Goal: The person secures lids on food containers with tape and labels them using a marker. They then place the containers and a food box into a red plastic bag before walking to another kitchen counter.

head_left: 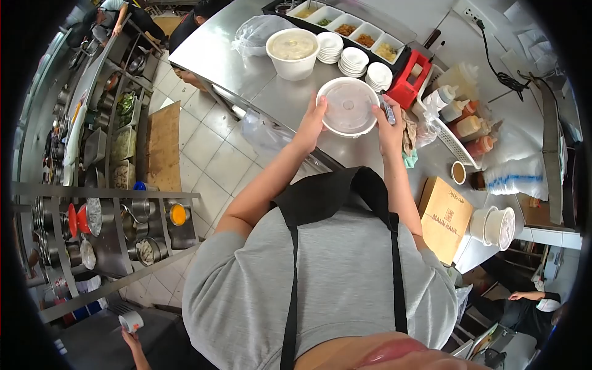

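Between my two hands is a round white takeout bowl [349,106] with a translucent lid pressed on top. My left hand [310,123] grips its left side, thumb on the lid's rim. On the right side, my right hand [390,131] clasps the bowl and also has a slim marker-like item [388,111] between its fingers; its exact kind is unclear. Just beyond stands a second white bowl [292,54], filled with pale food and seemingly covered. Small stacked white dishes [353,60] are beside it. What the held bowl contains is blurred by its lid.
White trays of toppings [345,29] line the counter's back. A red device [410,80] and a basket of sauce bottles [453,139] stand right. Nearer are a cardboard box [443,219] and stacked tubs [492,227]. Shelves with pots [142,209] stand left. Other people are around the edges.
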Available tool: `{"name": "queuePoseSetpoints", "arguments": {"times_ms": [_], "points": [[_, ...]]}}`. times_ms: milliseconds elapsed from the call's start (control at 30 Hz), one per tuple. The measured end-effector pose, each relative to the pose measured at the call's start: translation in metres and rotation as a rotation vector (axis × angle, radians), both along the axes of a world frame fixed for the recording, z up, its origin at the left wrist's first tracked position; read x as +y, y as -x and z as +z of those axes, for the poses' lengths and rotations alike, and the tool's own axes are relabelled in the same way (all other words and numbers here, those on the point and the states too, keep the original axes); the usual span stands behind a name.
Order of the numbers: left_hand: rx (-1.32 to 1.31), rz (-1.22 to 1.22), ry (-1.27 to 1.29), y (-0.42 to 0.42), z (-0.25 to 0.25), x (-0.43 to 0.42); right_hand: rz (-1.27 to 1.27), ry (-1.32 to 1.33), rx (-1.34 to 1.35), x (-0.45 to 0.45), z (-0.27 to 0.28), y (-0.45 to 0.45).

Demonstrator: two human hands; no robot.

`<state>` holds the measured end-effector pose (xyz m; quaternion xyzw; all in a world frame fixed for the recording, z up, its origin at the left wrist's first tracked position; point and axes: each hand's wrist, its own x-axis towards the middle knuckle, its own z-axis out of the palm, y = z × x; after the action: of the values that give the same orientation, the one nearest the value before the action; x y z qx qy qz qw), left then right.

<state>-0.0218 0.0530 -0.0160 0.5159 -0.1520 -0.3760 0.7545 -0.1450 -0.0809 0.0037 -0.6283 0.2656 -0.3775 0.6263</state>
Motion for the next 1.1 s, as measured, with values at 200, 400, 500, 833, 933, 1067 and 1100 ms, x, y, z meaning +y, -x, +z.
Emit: {"name": "queuePoseSetpoints", "arguments": {"times_ms": [200,400,500,833,933,1067,1100], "points": [[0.213,-0.109,-0.105,-0.015,-0.013,-0.005,-0.124,-0.078,0.058,-0.010,-0.019,0.011],[0.454,-0.136,-0.031,-0.017,-0.001,0.001,-0.030,-0.024,0.022,0.007,-0.038,0.021],[0.561,-0.026,-0.012,-0.011,0.019,0.000,-0.074,-0.130,-0.018,0.016,-0.037,0.019],[0.451,-0.057,0.028,-0.014,0.020,0.000,-0.122,-0.196,-0.147,0.033,-0.017,0.008],[0.428,-0.059,0.053,-0.007,0.021,0.001,-0.065,-0.340,-0.211,0.027,-0.020,0.005],[0.432,-0.044,0.077,-0.001,0.017,0.000,0.033,-0.465,-0.365,0.022,-0.017,0.001],[0.427,-0.056,0.099,0.001,0.016,0.000,0.034,-0.465,-0.367,0.020,-0.019,-0.001]]}}
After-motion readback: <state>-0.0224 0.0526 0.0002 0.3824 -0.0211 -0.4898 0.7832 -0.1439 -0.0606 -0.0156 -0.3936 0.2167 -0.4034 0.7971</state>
